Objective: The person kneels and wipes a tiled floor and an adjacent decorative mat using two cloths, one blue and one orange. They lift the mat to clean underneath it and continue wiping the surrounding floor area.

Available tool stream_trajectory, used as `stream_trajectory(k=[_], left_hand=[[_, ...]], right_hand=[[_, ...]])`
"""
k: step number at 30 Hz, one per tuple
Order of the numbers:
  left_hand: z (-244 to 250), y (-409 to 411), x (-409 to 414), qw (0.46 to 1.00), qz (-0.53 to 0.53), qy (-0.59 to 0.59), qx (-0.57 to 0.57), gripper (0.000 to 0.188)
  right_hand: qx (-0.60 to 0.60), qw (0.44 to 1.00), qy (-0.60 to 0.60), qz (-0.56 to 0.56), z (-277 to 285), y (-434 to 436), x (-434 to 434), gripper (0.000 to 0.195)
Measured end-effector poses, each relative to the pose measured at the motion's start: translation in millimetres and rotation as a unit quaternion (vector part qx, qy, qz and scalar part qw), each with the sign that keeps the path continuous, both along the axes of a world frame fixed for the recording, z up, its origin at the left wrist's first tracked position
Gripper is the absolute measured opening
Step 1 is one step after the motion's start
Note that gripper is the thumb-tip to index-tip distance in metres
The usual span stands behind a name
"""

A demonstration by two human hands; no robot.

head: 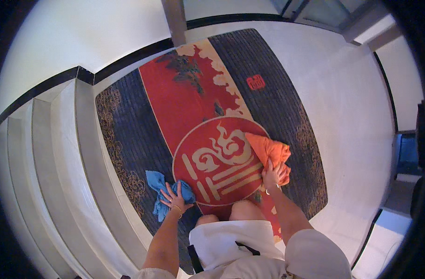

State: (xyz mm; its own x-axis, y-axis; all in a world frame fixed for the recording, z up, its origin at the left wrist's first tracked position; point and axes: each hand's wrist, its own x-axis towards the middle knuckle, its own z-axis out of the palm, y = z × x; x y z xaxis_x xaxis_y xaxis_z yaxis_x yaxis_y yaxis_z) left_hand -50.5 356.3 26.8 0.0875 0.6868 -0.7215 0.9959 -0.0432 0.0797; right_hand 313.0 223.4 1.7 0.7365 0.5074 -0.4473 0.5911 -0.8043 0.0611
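Observation:
Before me a large patterned floor mat, red in the middle with dark ribbed sides, lies on the floor. My left hand rests with spread fingers on a crumpled blue cloth, left of the mat's red round emblem. On the emblem's right edge and the dark band beside it lies a folded orange cloth. My right hand presses flat on its lower part, fingers a little apart. Neither hand is closed around its cloth. My knees are on the mat at the emblem's near edge.
Pale stone steps run along the left of the mat. A white wall with a black skirting board stands at the upper left. Light floor tiles extend on the right, and a glass door is at the top.

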Motion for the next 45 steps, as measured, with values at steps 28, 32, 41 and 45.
stream_trajectory(k=[28, 32, 41, 45], left_hand=[[-10, -363, -60, 0.935, -0.144, -0.197, 0.257, 0.058], [21, -425, -45, 0.949, -0.12, -0.233, 0.173, 0.065], [100, -469, -78, 0.955, -0.022, -0.295, 0.018, 0.055], [43, -556, -112, 0.922, 0.059, -0.382, -0.012, 0.062]], right_hand=[[0.14, 0.972, -0.096, 0.16, 3, -327, 124, 0.056], [0.252, 0.914, -0.023, 0.318, 26, -328, 27, 0.067], [0.153, 0.876, -0.047, 0.455, 15, -322, -72, 0.063], [0.126, 0.898, 0.06, 0.417, 37, -329, -79, 0.058]])
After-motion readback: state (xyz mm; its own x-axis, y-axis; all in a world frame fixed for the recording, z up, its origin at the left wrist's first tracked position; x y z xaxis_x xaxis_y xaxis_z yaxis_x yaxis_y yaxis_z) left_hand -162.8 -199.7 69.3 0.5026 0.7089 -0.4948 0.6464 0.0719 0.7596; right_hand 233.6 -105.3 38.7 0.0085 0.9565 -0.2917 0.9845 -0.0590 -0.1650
